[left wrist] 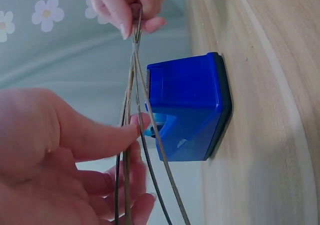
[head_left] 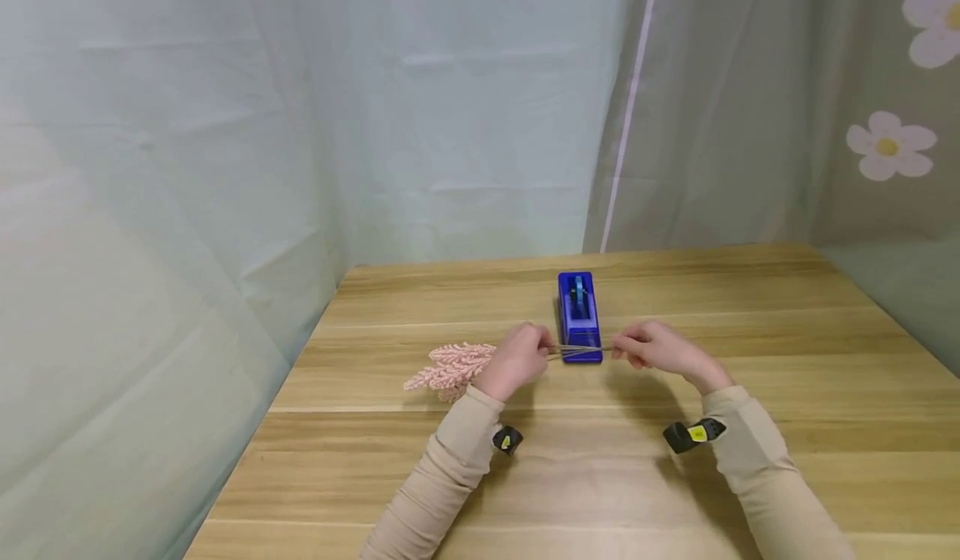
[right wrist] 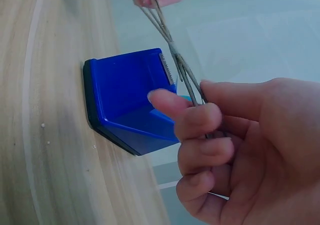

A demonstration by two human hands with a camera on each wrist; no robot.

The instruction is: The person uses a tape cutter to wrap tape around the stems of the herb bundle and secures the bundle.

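Both hands hold a bundle of thin grey stems (head_left: 581, 349) stretched across the front cutter of a blue tape dispenser (head_left: 579, 317) on the wooden table (head_left: 750, 393). My left hand (head_left: 542, 350) pinches the stems near their pink flower heads (head_left: 450, 368), which lie to its left. My right hand (head_left: 621, 350) pinches the bare stem ends. In the left wrist view the stems (left wrist: 134, 80) run past the dispenser (left wrist: 187, 107) to the right hand (left wrist: 131, 15). In the right wrist view my right hand (right wrist: 200, 102) grips the stems (right wrist: 172, 50) just by the cutter's toothed blade (right wrist: 166, 67).
Pale curtains hang close behind the table's far edge (head_left: 585, 256) and along its left edge; the right curtain has white flower prints (head_left: 888, 145). Small cameras sit on both beige sleeves (head_left: 693, 433).
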